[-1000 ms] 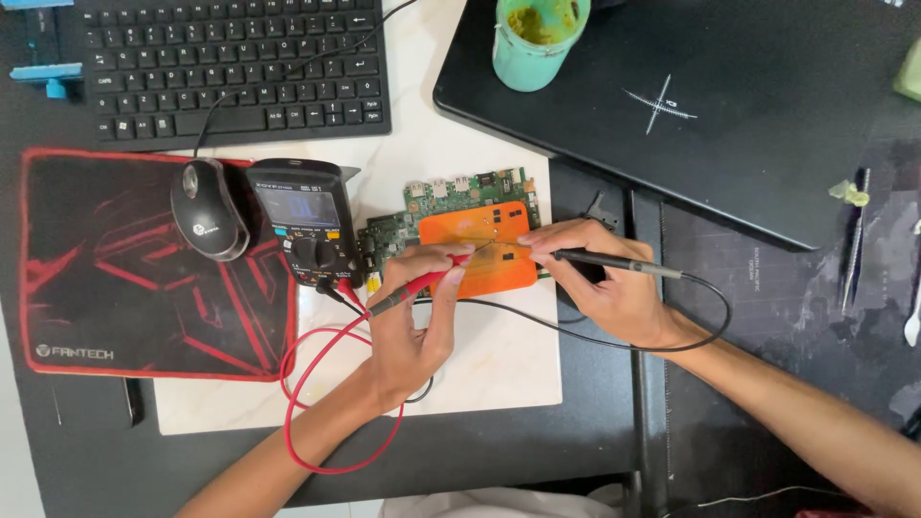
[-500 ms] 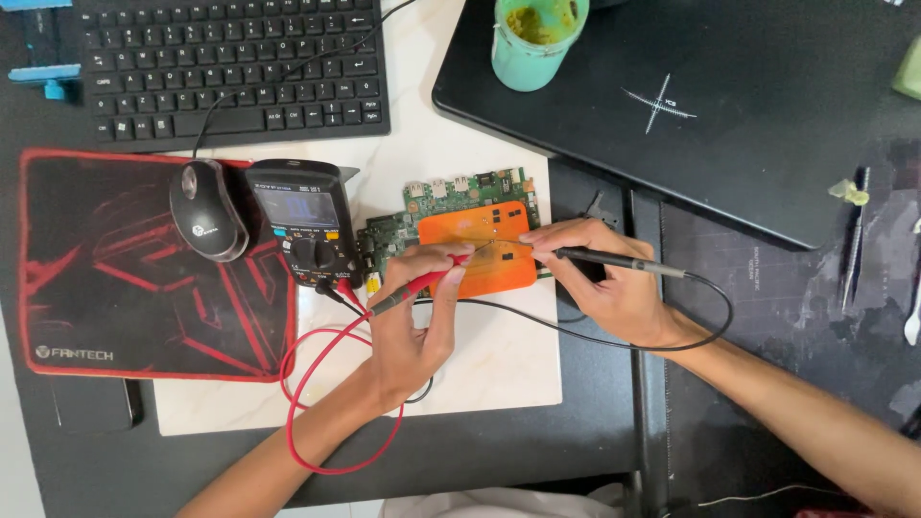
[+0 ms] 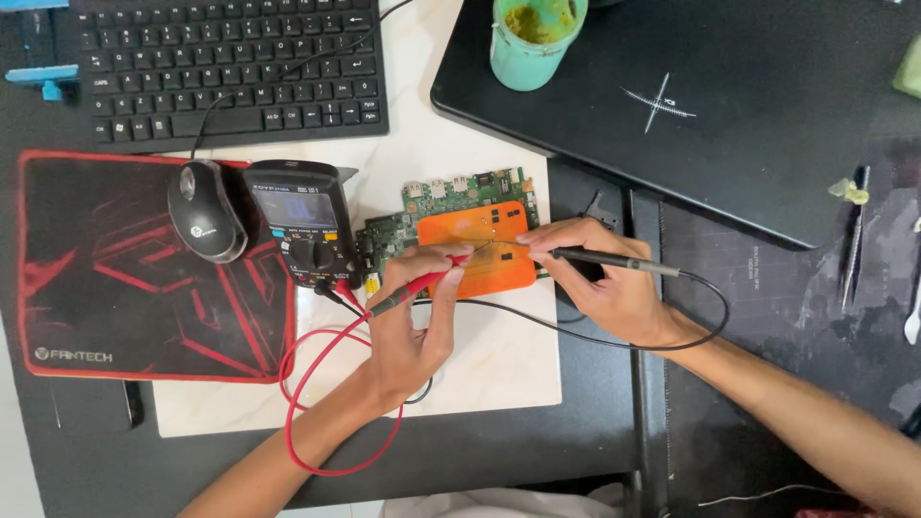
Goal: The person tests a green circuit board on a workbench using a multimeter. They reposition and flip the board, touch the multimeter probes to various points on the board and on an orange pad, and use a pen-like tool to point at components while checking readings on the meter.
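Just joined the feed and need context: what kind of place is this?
Likely an electronics repair bench: a multimeter, a bare circuit board probed by the left hand and right hand, and a closed laptop.

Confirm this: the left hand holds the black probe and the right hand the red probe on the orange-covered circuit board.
Wrong way round. In the head view the left hand holds the red probe and the right hand the black probe, both on the orange-covered circuit board.

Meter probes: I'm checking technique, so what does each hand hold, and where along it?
Left hand holds the red probe near its tip; right hand holds the black probe at its front end.
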